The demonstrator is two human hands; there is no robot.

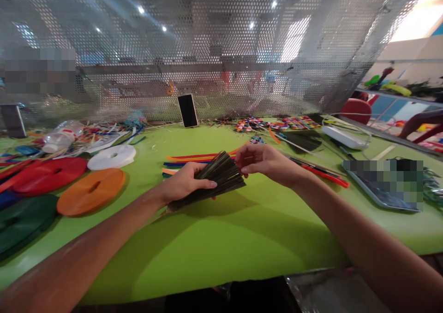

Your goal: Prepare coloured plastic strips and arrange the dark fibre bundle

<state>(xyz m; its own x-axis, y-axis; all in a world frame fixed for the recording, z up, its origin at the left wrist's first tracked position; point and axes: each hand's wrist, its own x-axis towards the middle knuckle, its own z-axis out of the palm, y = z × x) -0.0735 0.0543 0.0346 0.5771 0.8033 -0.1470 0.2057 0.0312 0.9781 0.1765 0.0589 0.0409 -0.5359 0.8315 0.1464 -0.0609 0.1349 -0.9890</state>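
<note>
My left hand (190, 182) is closed around a bundle of thin dark green strips (226, 172), its thumb lying across the top. The strips fan out toward the right, and their narrow end points down left over the table. At the fanned ends hovers my right hand (265, 162), fingers loosely curled and thumb apart from them; whether the fingertips touch the strips I cannot tell. Behind the left hand lie several flat coloured strips (180, 158), red, orange, blue and white, partly hidden by the hand and bundle.
Rolls of flat strip in orange (92, 192), red (51, 175), white (111, 157) and green (27, 223) lie left on the green table (207, 257). A phone (384, 188), red-handled tool (325, 175) and white device (346, 138) lie right. A perforated metal screen (214, 50) stands behind.
</note>
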